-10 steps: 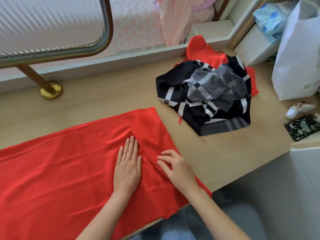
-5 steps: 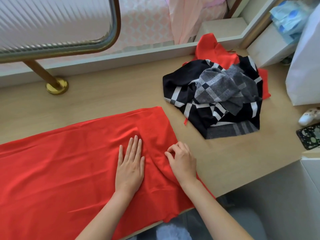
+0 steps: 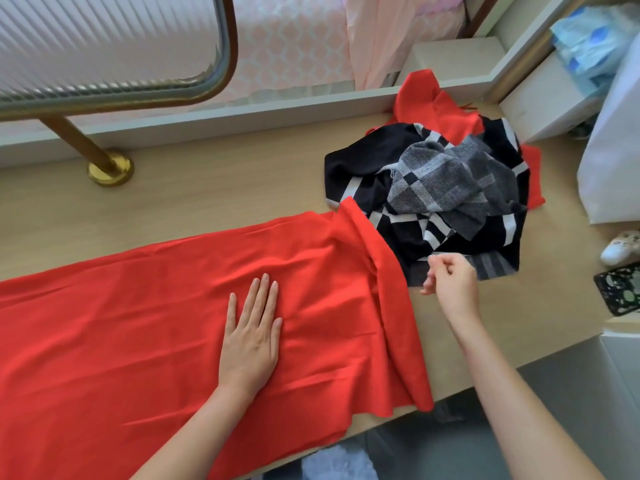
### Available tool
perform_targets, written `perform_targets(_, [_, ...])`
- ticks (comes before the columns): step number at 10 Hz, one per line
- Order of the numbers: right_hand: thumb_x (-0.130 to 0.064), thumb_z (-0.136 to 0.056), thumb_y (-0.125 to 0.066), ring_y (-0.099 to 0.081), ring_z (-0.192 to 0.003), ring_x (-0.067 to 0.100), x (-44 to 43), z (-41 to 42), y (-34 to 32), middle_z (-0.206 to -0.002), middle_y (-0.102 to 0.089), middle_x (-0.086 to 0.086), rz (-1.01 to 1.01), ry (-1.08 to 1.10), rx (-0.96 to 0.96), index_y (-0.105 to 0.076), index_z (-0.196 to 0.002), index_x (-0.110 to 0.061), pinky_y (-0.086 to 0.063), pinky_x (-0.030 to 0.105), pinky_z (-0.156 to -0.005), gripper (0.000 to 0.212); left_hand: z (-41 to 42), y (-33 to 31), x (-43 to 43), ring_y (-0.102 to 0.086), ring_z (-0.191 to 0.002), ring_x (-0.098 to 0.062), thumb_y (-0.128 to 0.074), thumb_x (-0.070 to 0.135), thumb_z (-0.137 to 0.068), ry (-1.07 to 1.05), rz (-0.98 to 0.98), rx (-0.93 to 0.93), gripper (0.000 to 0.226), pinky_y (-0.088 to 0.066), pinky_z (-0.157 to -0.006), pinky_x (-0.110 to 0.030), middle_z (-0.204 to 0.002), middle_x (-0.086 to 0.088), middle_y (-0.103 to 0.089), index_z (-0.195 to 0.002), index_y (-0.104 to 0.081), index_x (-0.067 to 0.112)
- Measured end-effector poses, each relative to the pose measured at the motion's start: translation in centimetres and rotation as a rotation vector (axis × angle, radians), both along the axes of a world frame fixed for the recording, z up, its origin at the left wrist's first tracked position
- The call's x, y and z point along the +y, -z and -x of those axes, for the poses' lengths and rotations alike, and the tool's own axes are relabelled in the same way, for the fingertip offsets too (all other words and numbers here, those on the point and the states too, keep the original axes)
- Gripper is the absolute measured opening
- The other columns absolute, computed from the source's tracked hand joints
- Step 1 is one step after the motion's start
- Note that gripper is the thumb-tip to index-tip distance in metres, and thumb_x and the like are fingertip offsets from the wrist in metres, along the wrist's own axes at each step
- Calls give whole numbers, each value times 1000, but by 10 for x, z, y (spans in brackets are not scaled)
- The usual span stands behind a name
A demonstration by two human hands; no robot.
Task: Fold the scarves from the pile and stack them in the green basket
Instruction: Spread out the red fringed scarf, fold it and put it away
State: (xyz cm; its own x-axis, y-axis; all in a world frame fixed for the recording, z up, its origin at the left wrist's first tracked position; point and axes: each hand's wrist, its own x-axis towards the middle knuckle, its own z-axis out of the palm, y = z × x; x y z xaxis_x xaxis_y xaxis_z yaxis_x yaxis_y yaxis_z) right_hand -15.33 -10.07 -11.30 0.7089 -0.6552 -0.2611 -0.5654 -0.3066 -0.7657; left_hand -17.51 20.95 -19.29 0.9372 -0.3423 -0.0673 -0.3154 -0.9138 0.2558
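On the surface [image 3: 207, 188], the flat left hand [image 3: 251, 344] pins the red scarf [image 3: 138, 323] for smoothing; the right hand [image 3: 453, 285], its curled grip's contents unclear, likely must take the scarf's end to fold.

**What the view keeps back**

The spread red scarf [image 3: 138, 323] runs out of sight at the left and bottom edges. In the pile [image 3: 433, 188], a second red cloth [image 3: 426, 98] lies mostly buried. The white bag [image 3: 613, 168] and phone [image 3: 620, 289] are cut by the right edge. Whether the right hand [image 3: 453, 285] pinches anything in its curled fingers, I cannot tell.
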Motion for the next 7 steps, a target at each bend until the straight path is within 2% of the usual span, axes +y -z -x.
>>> perform_targets(1, [-27,-92,-61,-63,-67,18,0,3,9,-75,-65,0,27,-172,81,-61,-88,-11,-54,37,-68,16,0,-1,-1,-13,-148,-15,-25,31,-98,-3,1,0,57,-15,-118,-48,-160,-2,-17,-152,-24,12])
perform_targets(2, [-47,-81,-69,-60,-81,13,19,11,18,-89,-64,-8,124,-278,155,-61,-94,-21,-48,35,-74,31,0,-1,-1,-14,-148,-16,-26,30,-98,-4,5,0,57,-16,-118,-48,-160,-2,-18,-152,-24,12])
perform_targets(3, [-41,-77,-76,-53,-90,12,33,17,25,-100,-56,-6,340,-330,185,-61,-102,-21,-46,34,-72,35,-1,0,-1,-14,-148,-16,-26,30,-97,-3,1,1,57,-17,-118,-49,-160,-3,-18,-152,-24,11])
perform_targets(4, [-21,-87,-66,-57,-94,24,35,19,29,-96,-64,1,480,-300,141,-66,-92,-15,-43,35,-67,8,0,0,-1,-14,-148,-16,-26,30,-97,-5,-2,0,57,-17,-118,-49,-160,-3,-18,-152,-25,11])
perform_targets(5, [-15,-94,-56,-61,-87,32,18,16,22,-91,-70,9,376,-66,109,-69,-94,-10,-39,33,-66,13,0,-1,-2,-14,-148,-17,-26,30,-98,-2,-3,1,57,-17,-118,-49,-160,-4,-19,-151,-25,11])
perform_targets(7, [-15,-94,-51,-63,-69,30,-35,11,10,-79,-68,5,228,145,67,-63,-84,-10,-52,44,-72,16,0,0,-1,-14,-148,-16,-25,30,-98,-6,-3,7,57,-18,-117,-49,-160,-3,-18,-152,-24,12])
